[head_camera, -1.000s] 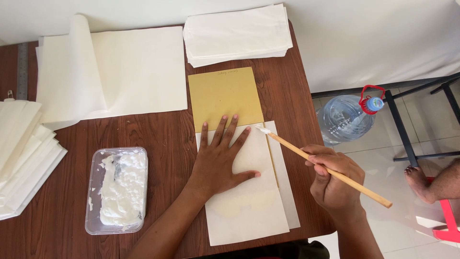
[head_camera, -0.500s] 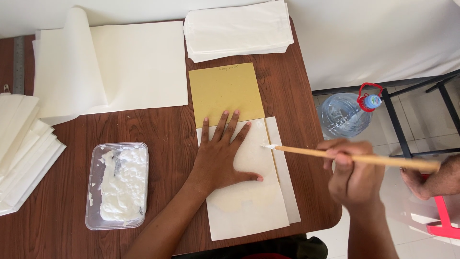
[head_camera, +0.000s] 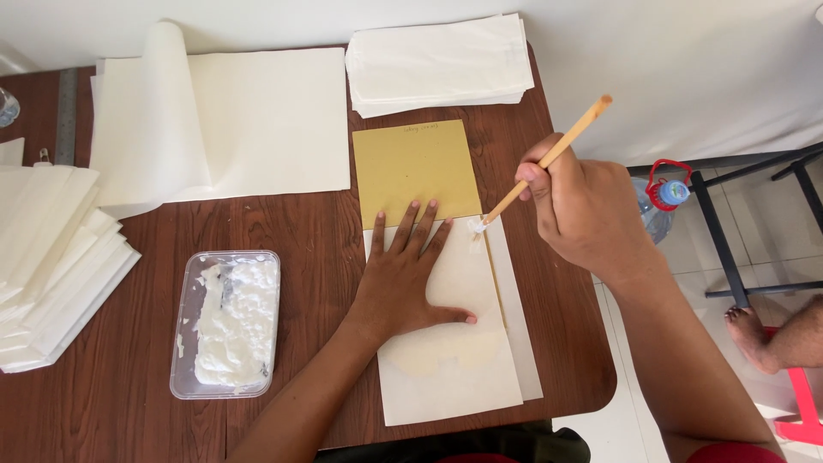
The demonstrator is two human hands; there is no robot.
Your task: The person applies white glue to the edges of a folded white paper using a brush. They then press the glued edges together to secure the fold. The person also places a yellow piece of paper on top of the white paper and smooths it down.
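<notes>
Head view: gluing the edge of a folded cream paper sheet [head_camera: 450, 360] on the brown table [head_camera: 300, 223].
Left hand [head_camera: 403, 287] flat, fingers spread, pinning the sheet. Right hand [head_camera: 583, 206] grips a wooden brush [head_camera: 549, 159], tip touching the sheet's top right corner beside the yellow card [head_camera: 416, 167]. Paste tray [head_camera: 225, 324] left of the sheet.
</notes>
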